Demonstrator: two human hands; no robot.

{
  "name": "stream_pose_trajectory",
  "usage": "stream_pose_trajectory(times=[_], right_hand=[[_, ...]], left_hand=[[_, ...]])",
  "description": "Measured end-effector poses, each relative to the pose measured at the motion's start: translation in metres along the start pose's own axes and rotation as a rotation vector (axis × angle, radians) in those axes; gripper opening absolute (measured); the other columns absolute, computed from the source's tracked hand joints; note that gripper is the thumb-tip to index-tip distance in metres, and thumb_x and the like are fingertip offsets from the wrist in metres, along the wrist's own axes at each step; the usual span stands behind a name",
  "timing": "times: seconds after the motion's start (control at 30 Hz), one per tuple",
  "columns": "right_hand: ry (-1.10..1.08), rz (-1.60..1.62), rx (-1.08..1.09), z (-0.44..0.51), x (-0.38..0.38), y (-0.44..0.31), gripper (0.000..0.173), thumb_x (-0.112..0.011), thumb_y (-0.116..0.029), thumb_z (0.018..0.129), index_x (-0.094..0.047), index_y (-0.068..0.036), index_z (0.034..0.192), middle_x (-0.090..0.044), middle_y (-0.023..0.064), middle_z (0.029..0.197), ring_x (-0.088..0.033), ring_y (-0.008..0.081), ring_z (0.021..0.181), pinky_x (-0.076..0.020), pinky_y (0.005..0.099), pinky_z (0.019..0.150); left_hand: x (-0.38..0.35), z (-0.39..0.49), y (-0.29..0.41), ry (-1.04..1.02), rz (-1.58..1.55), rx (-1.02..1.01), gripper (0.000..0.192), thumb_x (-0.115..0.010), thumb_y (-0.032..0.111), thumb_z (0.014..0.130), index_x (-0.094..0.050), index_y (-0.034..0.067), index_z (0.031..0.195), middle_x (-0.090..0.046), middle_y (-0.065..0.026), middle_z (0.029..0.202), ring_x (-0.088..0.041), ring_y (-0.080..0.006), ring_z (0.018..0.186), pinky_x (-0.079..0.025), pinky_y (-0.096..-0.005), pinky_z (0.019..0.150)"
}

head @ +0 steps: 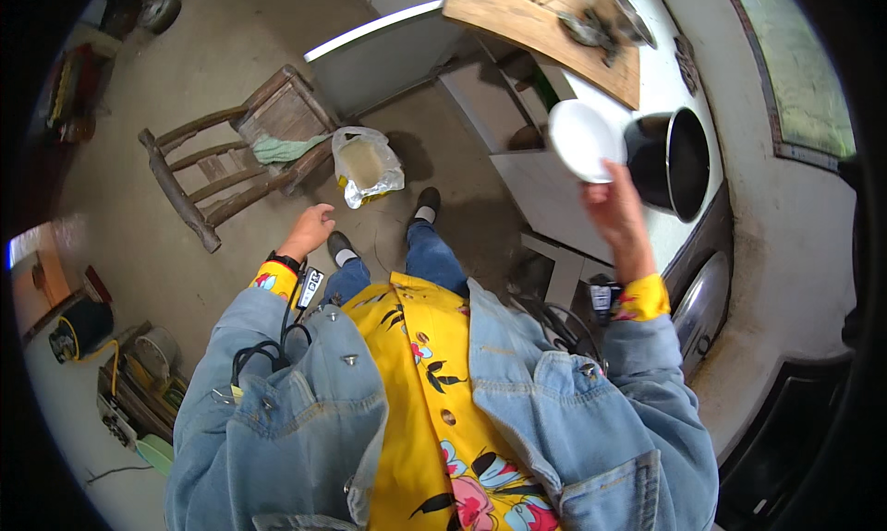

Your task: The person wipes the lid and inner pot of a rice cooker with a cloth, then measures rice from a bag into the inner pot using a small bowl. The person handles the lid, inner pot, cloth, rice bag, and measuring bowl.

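My right hand [615, 212] grips the rim of a small white dish [583, 141] and holds it up beside the counter. Just right of the dish, a black pot [646, 158] with a pale metal rim stands on the white countertop [675, 243]. My left hand [310, 230] hangs over the floor with loosely bent fingers, and nothing shows in it. Nearest to it is a clear plastic bag [367, 167] with pale, grain-like contents, on the floor beside a wooden chair [239, 150]. The pot's contents are too dark to make out.
A wooden cutting board [527, 25] lies on the counter, bearing a metal bowl [627, 15] and a dark, crumpled item [589, 32]. A green cloth [285, 149] hangs on the chair. A round metal lid [701, 309] is at the right, below a window [797, 67].
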State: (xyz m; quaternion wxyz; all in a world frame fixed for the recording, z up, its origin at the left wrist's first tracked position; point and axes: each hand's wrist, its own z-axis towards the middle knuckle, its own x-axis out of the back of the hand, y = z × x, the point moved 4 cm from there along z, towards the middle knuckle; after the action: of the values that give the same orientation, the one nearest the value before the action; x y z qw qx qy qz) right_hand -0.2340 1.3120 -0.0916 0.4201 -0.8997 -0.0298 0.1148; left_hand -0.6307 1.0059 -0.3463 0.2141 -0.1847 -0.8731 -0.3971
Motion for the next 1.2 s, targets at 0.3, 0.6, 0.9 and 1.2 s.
stream_pose_trajectory(times=[0.3,0.6,0.9,1.2], right_hand=[[-0.280,-1.530,0.373,0.170,-0.214,0.291,0.051,-0.066,-0.020,0.077,-0.050,0.000,0.121,-0.065,0.0221,0.095,-0.067,0.0319,0.082,-0.0564,0.0367,0.072],[-0.499,-2.221,0.339,0.315,-0.254,0.502,0.034,-0.057,-0.023,0.089,-0.060,-0.003,0.116,-0.058,0.0225,0.118,-0.061,0.0360,0.107,-0.0528,0.0413,0.085],[-0.529,-2.045,0.754,0.355,-0.229,0.557,0.035,-0.062,-0.030,0.087,-0.066,-0.007,0.114,-0.061,0.0158,0.122,-0.058,0.0304,0.115,-0.0479,0.0421,0.093],[-0.946,-2.022,0.234,0.406,-0.199,0.606,0.038,-0.066,-0.033,0.083,-0.068,-0.008,0.111,-0.063,0.0150,0.119,-0.059,0.0304,0.113,-0.0482,0.0415,0.092]], left_hand=[[-0.053,0.077,-0.031,0.286,0.066,0.218,0.052,-0.064,0.041,0.083,-0.055,0.005,0.120,-0.063,-0.0206,0.105,-0.063,-0.0378,0.095,-0.050,-0.0480,0.079],[-0.094,0.125,-0.077,0.318,-0.029,0.323,0.039,-0.056,0.025,0.087,-0.052,0.000,0.117,-0.067,-0.0206,0.082,-0.066,-0.0375,0.074,-0.052,-0.0483,0.065],[-0.110,0.109,-0.094,0.369,-0.163,0.147,0.023,-0.056,0.024,0.088,-0.052,0.003,0.097,-0.062,-0.0187,0.065,-0.063,-0.0362,0.059,-0.051,-0.0466,0.054],[-0.110,0.116,-0.087,0.384,-0.236,0.123,0.023,-0.058,0.024,0.087,-0.052,0.004,0.096,-0.062,-0.0186,0.066,-0.063,-0.0368,0.060,-0.051,-0.0466,0.054]])
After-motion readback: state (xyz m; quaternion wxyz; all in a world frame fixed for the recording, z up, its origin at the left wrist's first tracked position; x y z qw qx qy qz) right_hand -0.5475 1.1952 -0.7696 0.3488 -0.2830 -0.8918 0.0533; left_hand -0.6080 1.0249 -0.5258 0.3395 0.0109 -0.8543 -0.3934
